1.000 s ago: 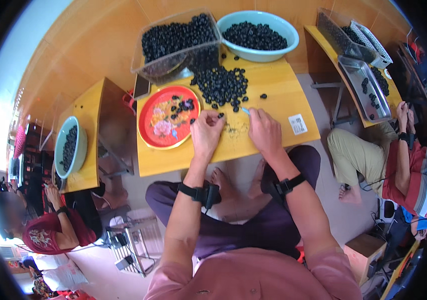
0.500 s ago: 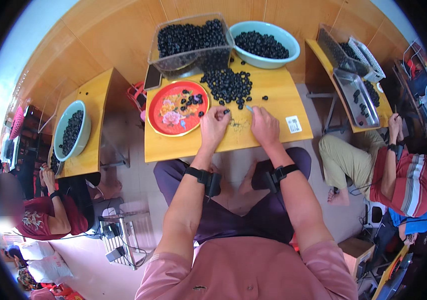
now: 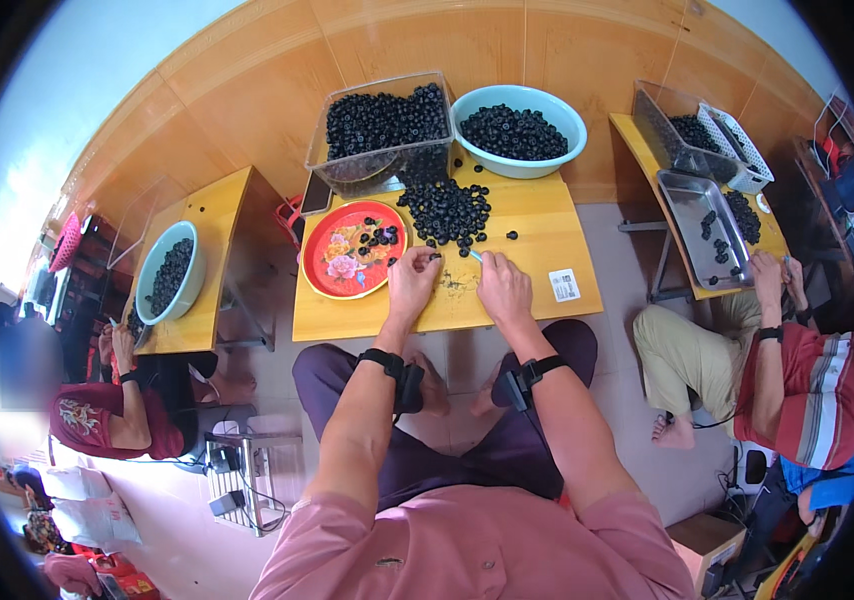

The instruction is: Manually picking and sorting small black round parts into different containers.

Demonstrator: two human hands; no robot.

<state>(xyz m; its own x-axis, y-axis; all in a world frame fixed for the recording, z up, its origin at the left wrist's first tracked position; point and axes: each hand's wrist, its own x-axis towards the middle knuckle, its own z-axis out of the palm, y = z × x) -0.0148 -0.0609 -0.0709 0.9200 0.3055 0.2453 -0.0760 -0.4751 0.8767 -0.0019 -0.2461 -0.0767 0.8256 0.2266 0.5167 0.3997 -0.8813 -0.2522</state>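
Note:
My left hand [image 3: 412, 285] pinches a small round black piece [image 3: 435, 257] between thumb and fingertips, just right of a red flowered tray [image 3: 327, 275]. My right hand [image 3: 504, 288] is closed round a slim tool with a pale blue end [image 3: 476, 255], which points toward the left hand; its working tip is too small to make out. Fine dark scraps [image 3: 457, 281] lie on the wood between the two hands. Beyond them spreads a loose pile of black pieces [image 3: 445, 212], and several more sit on the tray.
Behind the pile stand a clear plastic bin [image 3: 379, 170] and a pale blue basin [image 3: 521, 166], both filled with black pieces. A white label [image 3: 564, 285] lies on the table [image 3: 537, 225] at right. Co-workers sit at side tables left and right, with a metal tray [image 3: 692, 220] at right.
The whole view has tilted, so the table appears lower and slightly left. Both hands keep their hold on the black piece and the tool, in nearly the same place over the scraps.

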